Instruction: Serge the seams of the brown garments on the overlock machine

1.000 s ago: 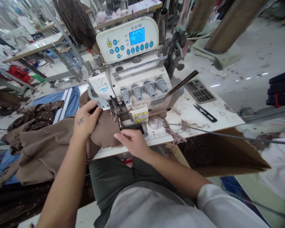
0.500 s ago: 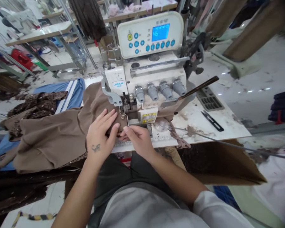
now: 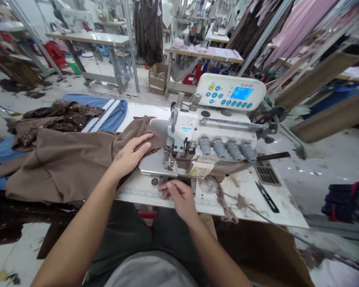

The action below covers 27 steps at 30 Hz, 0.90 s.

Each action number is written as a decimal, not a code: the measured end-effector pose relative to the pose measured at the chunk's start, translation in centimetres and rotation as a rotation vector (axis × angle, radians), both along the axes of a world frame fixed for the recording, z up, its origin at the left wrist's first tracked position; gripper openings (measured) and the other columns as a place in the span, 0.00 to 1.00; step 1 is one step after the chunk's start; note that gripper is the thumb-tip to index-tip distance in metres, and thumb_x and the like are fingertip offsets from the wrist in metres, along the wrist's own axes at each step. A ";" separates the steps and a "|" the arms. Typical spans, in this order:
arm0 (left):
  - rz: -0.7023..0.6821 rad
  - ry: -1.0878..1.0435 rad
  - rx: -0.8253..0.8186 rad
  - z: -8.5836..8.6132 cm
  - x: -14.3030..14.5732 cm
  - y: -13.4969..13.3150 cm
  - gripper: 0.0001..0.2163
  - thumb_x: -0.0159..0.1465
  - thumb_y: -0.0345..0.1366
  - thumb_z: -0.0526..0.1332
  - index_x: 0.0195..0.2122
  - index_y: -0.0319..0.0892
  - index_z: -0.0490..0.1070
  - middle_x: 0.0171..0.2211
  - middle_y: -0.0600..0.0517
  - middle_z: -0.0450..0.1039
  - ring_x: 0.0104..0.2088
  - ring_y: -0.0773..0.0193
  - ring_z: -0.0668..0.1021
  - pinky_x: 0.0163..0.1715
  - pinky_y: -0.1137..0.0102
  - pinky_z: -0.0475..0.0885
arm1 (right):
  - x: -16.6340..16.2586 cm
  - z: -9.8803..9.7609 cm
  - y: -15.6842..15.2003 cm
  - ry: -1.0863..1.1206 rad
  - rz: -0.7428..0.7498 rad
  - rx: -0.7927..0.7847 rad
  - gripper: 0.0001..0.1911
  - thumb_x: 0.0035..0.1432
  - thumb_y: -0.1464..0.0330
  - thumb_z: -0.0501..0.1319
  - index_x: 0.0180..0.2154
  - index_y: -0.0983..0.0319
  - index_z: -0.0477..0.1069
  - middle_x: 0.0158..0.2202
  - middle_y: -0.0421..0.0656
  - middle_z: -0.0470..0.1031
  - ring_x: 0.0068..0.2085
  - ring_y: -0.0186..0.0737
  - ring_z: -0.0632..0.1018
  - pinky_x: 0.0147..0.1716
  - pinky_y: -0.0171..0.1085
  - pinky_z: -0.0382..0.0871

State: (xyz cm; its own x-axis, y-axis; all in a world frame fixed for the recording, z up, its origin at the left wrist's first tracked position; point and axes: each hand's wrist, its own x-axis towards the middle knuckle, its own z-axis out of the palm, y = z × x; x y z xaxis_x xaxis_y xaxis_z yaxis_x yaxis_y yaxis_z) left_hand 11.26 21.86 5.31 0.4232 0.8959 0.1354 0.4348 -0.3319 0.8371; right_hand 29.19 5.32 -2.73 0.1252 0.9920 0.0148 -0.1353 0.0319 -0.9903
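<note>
My left hand (image 3: pixel 133 153) lies with fingers stretched out on brown fabric (image 3: pixel 68 159), just left of the overlock sewing machine (image 3: pixel 209 131). The fabric runs over the table to the left, and its far end reaches the metal plate (image 3: pixel 152 163) behind the needle area. A patterned dark edge shows under the fabric near the presser foot (image 3: pixel 171 163). In front of the plate, low over the table edge, is my right hand (image 3: pixel 181 195). Its fingers are curled together with the thumb against them, and I see no fabric in them.
Black thread snips (image 3: pixel 267 196) lie at the right of the white table (image 3: pixel 287 215), near a grey tray (image 3: pixel 267 171). A blue striped cloth (image 3: pixel 113 115) and leopard-patterned fabric (image 3: pixel 62 113) lie at the left. A thin rod (image 3: pixel 254 211) crosses the right front.
The brown fabric has moved back and left off the front of the plate, with my left hand on it. My right hand has let go of its edge. The view has tilted up.
</note>
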 end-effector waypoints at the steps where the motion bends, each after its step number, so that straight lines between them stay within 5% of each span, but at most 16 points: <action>1: 0.006 -0.009 -0.017 -0.2 -0.4 -0.3 0.25 0.72 0.55 0.56 0.67 0.55 0.69 0.68 0.51 0.68 0.69 0.54 0.68 0.72 0.55 0.57 | -0.1 0.1 0.1 -0.005 0.000 0.002 0.21 0.72 0.52 0.62 0.39 0.61 0.83 0.26 0.44 0.80 0.28 0.40 0.79 0.31 0.37 0.75; 5: 0.056 -0.056 0.015 -2.5 -1.2 -3.8 0.28 0.75 0.52 0.52 0.73 0.52 0.57 0.72 0.47 0.61 0.72 0.52 0.64 0.73 0.53 0.54 | -0.4 0.4 0.3 -0.052 -0.018 0.010 0.21 0.71 0.51 0.62 0.38 0.61 0.83 0.26 0.44 0.80 0.28 0.41 0.79 0.31 0.37 0.75; 8: 0.147 -0.094 0.113 -5.7 -1.7 -8.2 0.35 0.69 0.48 0.63 0.73 0.48 0.53 0.69 0.40 0.63 0.69 0.48 0.68 0.67 0.53 0.64 | -0.5 0.4 0.3 -0.066 -0.030 0.021 0.20 0.71 0.52 0.62 0.40 0.60 0.82 0.33 0.46 0.83 0.31 0.42 0.82 0.34 0.39 0.77; 11: 0.313 -0.158 0.123 -8.3 -1.9 -12.1 0.23 0.66 0.39 0.65 0.60 0.46 0.63 0.50 0.45 0.75 0.49 0.55 0.81 0.47 0.63 0.78 | -0.4 0.4 0.2 -0.091 0.046 0.091 0.19 0.69 0.51 0.64 0.48 0.59 0.81 0.46 0.49 0.84 0.43 0.48 0.84 0.43 0.42 0.78; 13: 0.228 -0.048 0.125 -9.0 -1.2 -13.7 0.13 0.66 0.35 0.60 0.52 0.47 0.64 0.41 0.49 0.77 0.38 0.58 0.82 0.37 0.66 0.78 | -0.3 0.3 0.1 -0.163 0.105 0.161 0.20 0.67 0.50 0.66 0.48 0.59 0.81 0.46 0.48 0.83 0.47 0.51 0.82 0.47 0.44 0.77; 15: 0.008 0.140 0.167 -8.7 0.3 -14.4 0.07 0.66 0.33 0.57 0.45 0.47 0.66 0.38 0.49 0.78 0.37 0.56 0.83 0.36 0.65 0.77 | -0.2 0.2 0.1 -0.209 0.048 0.184 0.22 0.67 0.48 0.65 0.36 0.61 0.80 0.37 0.47 0.82 0.41 0.50 0.81 0.44 0.43 0.76; 17: -0.151 0.261 0.213 -7.9 2.6 -14.3 0.04 0.67 0.32 0.55 0.40 0.47 0.68 0.35 0.47 0.79 0.37 0.54 0.83 0.35 0.64 0.77 | -0.3 -0.1 0.4 -0.137 -0.164 0.128 0.27 0.67 0.45 0.62 0.28 0.61 0.76 0.30 0.45 0.78 0.35 0.47 0.79 0.39 0.42 0.76; 21: -0.262 0.336 0.253 -6.0 6.5 -13.2 0.09 0.73 0.34 0.51 0.42 0.45 0.71 0.37 0.45 0.81 0.37 0.54 0.84 0.36 0.64 0.77 | -0.3 -0.6 0.9 0.159 -0.534 0.013 0.31 0.64 0.39 0.60 0.37 0.61 0.78 0.32 0.46 0.81 0.35 0.49 0.81 0.38 0.44 0.78; 23: -0.294 0.343 0.269 -5.4 6.8 -12.9 0.11 0.73 0.32 0.50 0.46 0.43 0.72 0.39 0.43 0.81 0.38 0.53 0.84 0.38 0.63 0.77 | 0.0 -0.6 0.6 0.130 -0.528 0.071 0.32 0.63 0.38 0.59 0.40 0.60 0.80 0.38 0.49 0.83 0.41 0.52 0.83 0.42 0.45 0.79; 27: -0.318 0.302 0.289 -4.4 4.7 -13.2 0.11 0.70 0.28 0.51 0.43 0.44 0.73 0.41 0.44 0.81 0.42 0.54 0.83 0.43 0.63 0.77 | 0.5 -0.2 -1.7 -0.120 -0.282 0.159 0.25 0.67 0.46 0.62 0.52 0.57 0.80 0.53 0.49 0.82 0.54 0.55 0.81 0.56 0.48 0.75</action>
State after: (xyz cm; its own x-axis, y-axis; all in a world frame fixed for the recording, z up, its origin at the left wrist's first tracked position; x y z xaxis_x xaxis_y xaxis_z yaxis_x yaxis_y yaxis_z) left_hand 15.92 8.69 0.89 0.7264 0.6612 0.1877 0.4832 -0.6855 0.5446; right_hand 29.67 3.58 -2.96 0.3824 0.9025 0.1982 0.0183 0.2070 -0.9782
